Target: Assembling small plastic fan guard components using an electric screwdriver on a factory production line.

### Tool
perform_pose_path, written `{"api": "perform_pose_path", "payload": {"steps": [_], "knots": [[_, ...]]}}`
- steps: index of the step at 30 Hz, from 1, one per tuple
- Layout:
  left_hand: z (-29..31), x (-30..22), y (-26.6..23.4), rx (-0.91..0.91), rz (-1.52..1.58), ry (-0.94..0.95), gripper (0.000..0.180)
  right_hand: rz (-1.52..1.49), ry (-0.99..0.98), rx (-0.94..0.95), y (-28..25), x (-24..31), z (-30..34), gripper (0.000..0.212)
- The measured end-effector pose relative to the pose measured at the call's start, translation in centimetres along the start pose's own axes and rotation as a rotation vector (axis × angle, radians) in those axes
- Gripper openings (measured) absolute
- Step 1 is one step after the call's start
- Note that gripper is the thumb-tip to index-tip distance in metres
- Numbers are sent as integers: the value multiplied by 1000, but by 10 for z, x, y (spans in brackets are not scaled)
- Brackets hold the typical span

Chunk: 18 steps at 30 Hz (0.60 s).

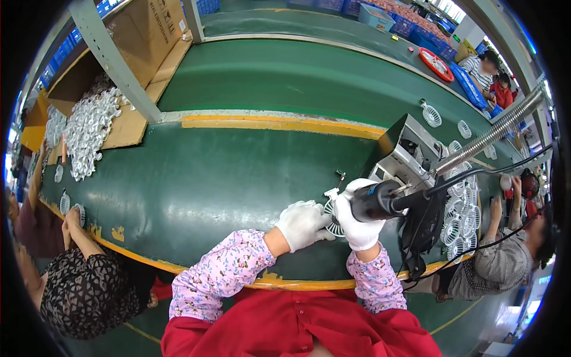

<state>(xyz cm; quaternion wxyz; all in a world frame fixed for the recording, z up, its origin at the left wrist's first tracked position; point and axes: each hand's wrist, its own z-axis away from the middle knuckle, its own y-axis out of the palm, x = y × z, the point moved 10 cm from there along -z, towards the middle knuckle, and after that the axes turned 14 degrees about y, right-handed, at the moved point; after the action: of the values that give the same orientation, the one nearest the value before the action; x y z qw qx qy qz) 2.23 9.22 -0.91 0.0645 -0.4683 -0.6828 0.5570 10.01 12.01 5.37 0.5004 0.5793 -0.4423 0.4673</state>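
My left hand (302, 226), in a white glove, has its fingers closed on the near left edge of a white slatted fan housing (329, 208) with a short stem. The housing rests on the green bench, partly hidden by both gloves. My right hand (358, 225), gloved too, is wrapped round a black electric screwdriver (375, 201) hanging from a coiled spring (493, 131). Its tip is hidden behind the glove, so I cannot tell whether it touches the housing. A small dark metal piece (340, 175) lies just beyond the stem.
A metal box machine (404, 152) stands right of my hands, with a pile of white slatted housings (458, 220) beyond it. Black cables (493, 241) run along the right. White parts (89, 128) spill from a cardboard box (146, 35) at far left. Co-workers sit on both sides.
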Motion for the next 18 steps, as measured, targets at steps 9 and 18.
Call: {"api": "perform_pose_path", "payload": {"steps": [9,18], "knots": [[1,0,-9,-70,-39,-12,32,101,-74,54,-2,-6,5,32],[37,88,-82,-528,-115,-439,65,-105,-233,-18,-20,55,4,32]]}}
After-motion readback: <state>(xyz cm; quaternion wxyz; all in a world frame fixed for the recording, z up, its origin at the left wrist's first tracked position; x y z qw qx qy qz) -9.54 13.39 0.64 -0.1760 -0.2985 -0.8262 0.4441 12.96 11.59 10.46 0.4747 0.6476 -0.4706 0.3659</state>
